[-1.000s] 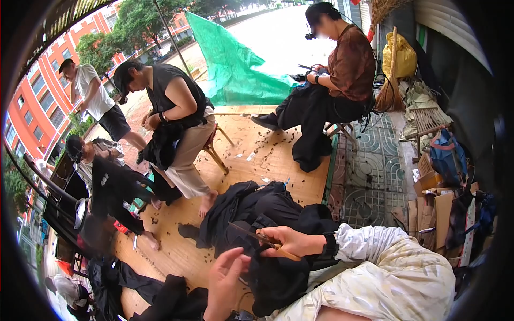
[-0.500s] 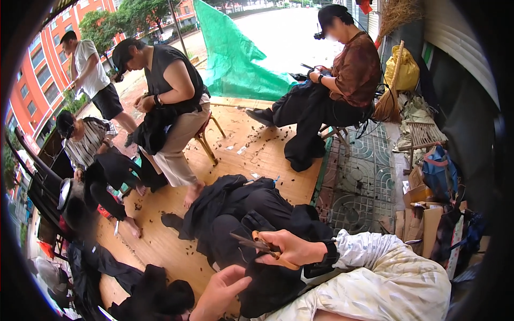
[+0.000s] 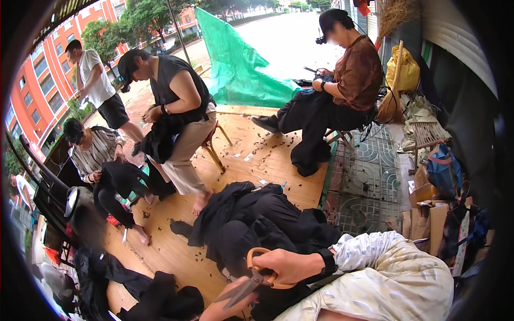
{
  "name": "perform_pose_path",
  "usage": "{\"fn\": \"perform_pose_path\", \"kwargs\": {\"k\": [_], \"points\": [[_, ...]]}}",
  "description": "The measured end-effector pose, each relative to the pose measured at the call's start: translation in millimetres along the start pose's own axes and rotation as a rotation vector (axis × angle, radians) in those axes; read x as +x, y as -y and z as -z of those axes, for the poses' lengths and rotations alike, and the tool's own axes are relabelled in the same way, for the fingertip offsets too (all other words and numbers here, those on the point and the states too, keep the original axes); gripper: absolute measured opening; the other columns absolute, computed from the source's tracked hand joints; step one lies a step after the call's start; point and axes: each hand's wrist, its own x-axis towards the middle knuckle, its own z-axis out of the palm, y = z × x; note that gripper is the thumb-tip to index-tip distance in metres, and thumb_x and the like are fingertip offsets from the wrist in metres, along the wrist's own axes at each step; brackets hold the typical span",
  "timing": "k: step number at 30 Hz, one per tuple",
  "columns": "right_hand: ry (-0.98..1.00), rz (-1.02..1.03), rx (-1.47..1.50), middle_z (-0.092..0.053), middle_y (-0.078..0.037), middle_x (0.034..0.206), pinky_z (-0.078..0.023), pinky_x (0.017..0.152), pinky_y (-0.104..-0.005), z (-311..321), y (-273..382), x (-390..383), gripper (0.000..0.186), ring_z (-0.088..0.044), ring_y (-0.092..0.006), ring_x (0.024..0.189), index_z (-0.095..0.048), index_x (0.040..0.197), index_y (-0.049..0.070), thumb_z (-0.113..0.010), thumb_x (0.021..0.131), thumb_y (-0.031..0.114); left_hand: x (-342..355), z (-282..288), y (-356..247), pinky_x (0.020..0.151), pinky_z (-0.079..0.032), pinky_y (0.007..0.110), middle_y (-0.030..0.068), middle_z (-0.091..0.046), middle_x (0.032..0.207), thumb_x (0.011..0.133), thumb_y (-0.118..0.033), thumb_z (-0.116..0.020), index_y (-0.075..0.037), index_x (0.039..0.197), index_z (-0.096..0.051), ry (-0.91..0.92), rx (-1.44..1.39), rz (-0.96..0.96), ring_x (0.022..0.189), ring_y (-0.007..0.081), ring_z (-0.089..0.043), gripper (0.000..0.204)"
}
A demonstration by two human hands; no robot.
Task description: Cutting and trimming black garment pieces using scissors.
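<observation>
My right hand [image 3: 286,266] is closed around a pair of scissors [image 3: 247,290] with orange handles. Their dark blades stand apart and reach down to the left. Behind the blades lies my left hand [image 3: 227,305], low in the picture; the blades and blur hide its fingers. Black cloth [image 3: 276,306] lies just below my right hand. Beyond both hands a large heap of black garments [image 3: 251,214] spreads over the wooden boards.
More black clothes [image 3: 166,299] lie at the lower left. Dark scraps dot the boards [image 3: 187,267]. Several people sit or stand around; a seated person [image 3: 356,75] at the back right holds dark cloth. Cardboard [image 3: 423,224] and a broom [image 3: 390,104] are on the right.
The scissors have turned from pointing left to pointing down-left, with their blades spread, now in front of my left hand. My right hand has moved slightly down. The view has shifted a little.
</observation>
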Motion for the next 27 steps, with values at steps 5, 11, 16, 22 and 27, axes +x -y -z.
{"fn": "perform_pose_path", "kwargs": {"k": [5,11,16,22,27], "points": [[-0.023,0.071,-0.004,-0.054,-0.014,0.078,-0.046,0.061,-0.0339,0.8,-5.8,-5.1,0.027,-0.054,-0.0293,0.067,-0.053,0.097,0.0,-0.066,0.074,-0.003,-0.1,-1.2,-8.8,0.061,-0.046,0.028,0.0035,-0.057,0.085,0.089,-0.009,-0.059,-0.005,0.124,-0.054,0.032,-0.113,0.173,0.071,0.0122,-0.054,0.035],[-0.103,0.047,0.015,-0.055,-0.014,0.08,-0.047,0.062,-0.0334,0.2,0.6,-4.1,0.027,-0.054,-0.026,0.068,-0.052,0.098,-0.001,-0.067,0.075,-0.003,1.3,0.6,7.5,0.075,-0.043,0.027,0.0038,-0.057,0.089,0.09,-0.009,-0.057,-0.001,0.106,-0.059,0.049,-0.11,0.218,0.081,0.0146,-0.054,0.018],[-0.231,0.062,0.042,-0.056,-0.009,0.081,-0.045,0.059,-0.0295,5.7,18.5,10.0,0.026,-0.051,-0.0122,0.068,-0.055,0.098,0.0,-0.072,0.079,0.002,17.8,1.5,-30.4,0.08,-0.046,0.046,0.0146,-0.06,0.096,0.075,0.006,-0.056,-0.003,0.104,-0.062,-0.594,0.699,-0.338,0.09,0.0337,-0.059,0.031],[-0.167,0.166,0.139,-0.063,-0.011,0.09,-0.05,0.084,-0.0363,9.9,40.0,3.7,0.022,-0.059,-0.0187,0.082,-0.053,0.099,0.0,-0.065,0.082,0.003,9.4,18.0,-83.8,0.089,-0.051,0.051,0.0123,-0.058,0.09,0.072,0.01,-0.059,-0.001,0.095,-0.056,-1.03,1.11,-0.803,0.082,0.0286,-0.065,0.025],[-0.055,0.207,0.693,-0.054,-0.008,0.075,-0.046,0.094,-0.0521,11.2,110.5,23.3,0.025,-0.057,-0.0223,0.08,-0.043,0.086,0.008,-0.063,0.086,0.022,-30.1,-21.6,-155.9,0.081,-0.053,0.052,0.0081,-0.049,0.09,0.069,0.003,-0.071,-0.002,0.096,-0.059,-1.366,1.364,-0.876,0.081,0.0293,-0.068,0.03]]}}
